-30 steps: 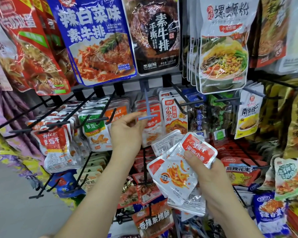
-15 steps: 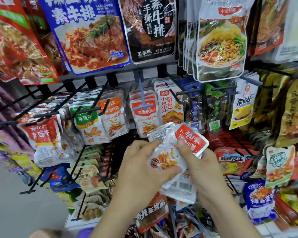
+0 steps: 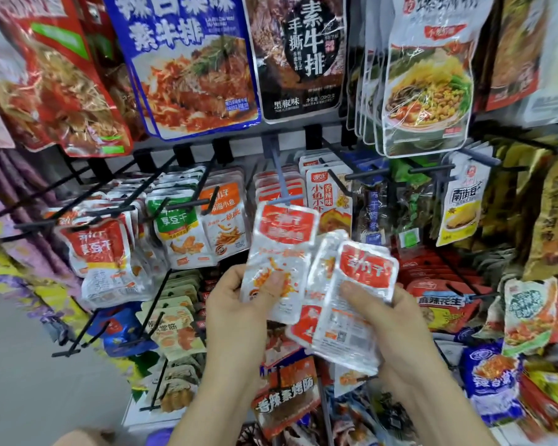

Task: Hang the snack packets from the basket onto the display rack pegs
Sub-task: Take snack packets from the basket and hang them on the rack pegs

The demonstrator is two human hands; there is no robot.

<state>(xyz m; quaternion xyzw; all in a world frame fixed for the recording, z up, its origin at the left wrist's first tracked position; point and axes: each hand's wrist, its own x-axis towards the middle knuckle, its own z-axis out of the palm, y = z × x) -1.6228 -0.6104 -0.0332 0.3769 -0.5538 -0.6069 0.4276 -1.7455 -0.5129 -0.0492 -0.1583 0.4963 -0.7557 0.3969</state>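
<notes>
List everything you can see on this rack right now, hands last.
blue peg: one, blue, centre row
single packet: one, red and clear, held up, top near the blue peg's tip
packet stack: several, red and clear, fanned, lower centre
black pegs: many, black, across the rack
hung packets: many, mixed colours, on the pegs
large bags: several, blue, black, red, top row
left hand: one, pinches the single packet
right hand: one, grips the packet stack

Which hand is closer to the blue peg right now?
Left. The left hand is below the blue peg, holding one red packet whose top lies close under the peg's tip. The right hand is lower and further right, gripping the packet stack.
</notes>
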